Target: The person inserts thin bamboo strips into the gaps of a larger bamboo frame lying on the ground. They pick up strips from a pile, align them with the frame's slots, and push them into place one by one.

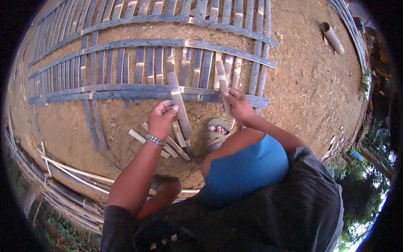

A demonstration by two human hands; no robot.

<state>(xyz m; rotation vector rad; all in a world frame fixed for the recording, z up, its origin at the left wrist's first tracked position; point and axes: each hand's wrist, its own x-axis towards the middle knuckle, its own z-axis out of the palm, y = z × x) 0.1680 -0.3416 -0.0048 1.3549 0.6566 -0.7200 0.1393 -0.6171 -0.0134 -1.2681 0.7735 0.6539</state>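
Observation:
My left hand (160, 121) pinches a flat bamboo slat (178, 98) between thumb and fingers, with the slat slanting up toward a bamboo lattice panel (142, 88). Another bamboo slat (221, 75) is gripped near its lower part by my right hand (240, 107), its upper end over the panel's near rails. The panel has long dark rails crossed by many short upright slats and lies on the dirt. Below my left hand, several cut bamboo pieces (171, 145) lie loose on the ground, partly covered by my wrist.
My sandalled foot (216, 129) stands between my hands, close to the loose pieces. A thick bamboo tube (332, 38) lies at the far right. Long bamboo poles (77, 206) are stacked at the lower left, and more long strips (350, 31) lie along the right edge.

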